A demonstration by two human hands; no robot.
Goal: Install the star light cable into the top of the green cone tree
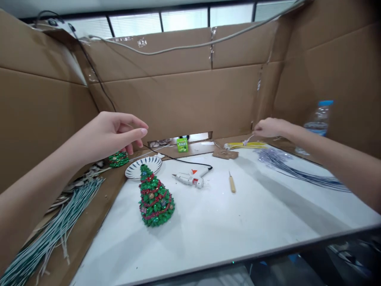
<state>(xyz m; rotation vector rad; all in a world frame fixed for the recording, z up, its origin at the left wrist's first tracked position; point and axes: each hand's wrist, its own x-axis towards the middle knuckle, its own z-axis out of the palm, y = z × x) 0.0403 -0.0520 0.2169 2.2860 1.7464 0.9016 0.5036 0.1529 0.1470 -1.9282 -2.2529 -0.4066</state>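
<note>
1. Mostly rightward action: right hand (269, 127) at the far right of the table, fingertips pinching a thin white strand (249, 138) with a pale lilac end. Strand slants down over a bundle of yellow strands (247, 145) at the table's back edge; whether its end touches them, cannot tell.
2. Left hand (125, 133) raised at the left, palm inward, fingers loosely bent and spread from the thumb.
3. Beaded Christmas tree (156, 198) upright on the white table (202, 238), left of middle, red garland wound round it; neither hand touches it.
4. Behind the tree, a striped plate (131, 171), partly covered by the treetop. Second green tree (119, 159) farther left, mostly hidden by the left hand.
5. Mid-table: glue gun (190, 179) on its side, nozzle leftward, black cord trailing off the handle. Wooden-handled awl (232, 184) lies to its right, apart.
6. Back edge: small green box (182, 145), cardboard scrap (225, 154).
7. Right side: dark wires (309, 174) with clear tips; clear bottle (320, 119), blue-capped, partly behind the right forearm.
8. Left side: teal strands (62, 226) heaped beside the table; cardboard walls (178, 95) enclose three sides.
</note>
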